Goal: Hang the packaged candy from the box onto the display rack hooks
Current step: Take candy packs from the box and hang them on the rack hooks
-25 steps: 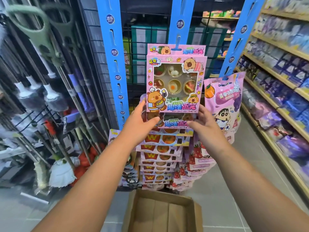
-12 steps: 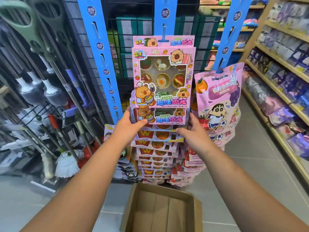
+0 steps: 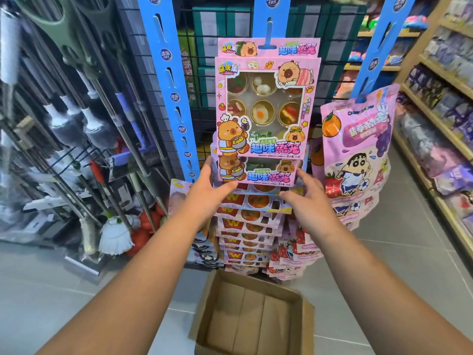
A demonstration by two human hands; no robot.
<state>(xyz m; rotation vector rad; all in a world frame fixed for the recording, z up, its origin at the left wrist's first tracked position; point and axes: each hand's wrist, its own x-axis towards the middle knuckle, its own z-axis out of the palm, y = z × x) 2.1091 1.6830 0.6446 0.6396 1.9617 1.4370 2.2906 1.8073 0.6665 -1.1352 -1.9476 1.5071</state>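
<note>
Two pink capybara candy boxes hang one behind the other on the centre blue rack strip (image 3: 271, 11). The front candy box (image 3: 266, 106) has a clear window showing small round cups. The lower candy box (image 3: 258, 172) sticks out beneath it. My left hand (image 3: 210, 193) touches that lower box's bottom left corner, fingers straight up along its side and thumb under the edge. My right hand (image 3: 304, 198) has relaxed fingers at the bottom right corner. The brown cardboard box (image 3: 304, 326) stands open on the floor below, with only a cardboard liner visible inside.
Orange-and-red W candy packs (image 3: 245, 221) hang stacked under the pink boxes. Pink cartoon pouches (image 3: 358, 144) fill the right blue strip (image 3: 384, 42); the left blue strip (image 3: 169, 80) is mostly bare. Mops (image 3: 115, 234) crowd the left, and a stocked shelf (image 3: 440, 98) runs along the right.
Both hands have slid a little lower, from the front box's bottom down to the lower box's corners. The right hand's fingers have loosened.
</note>
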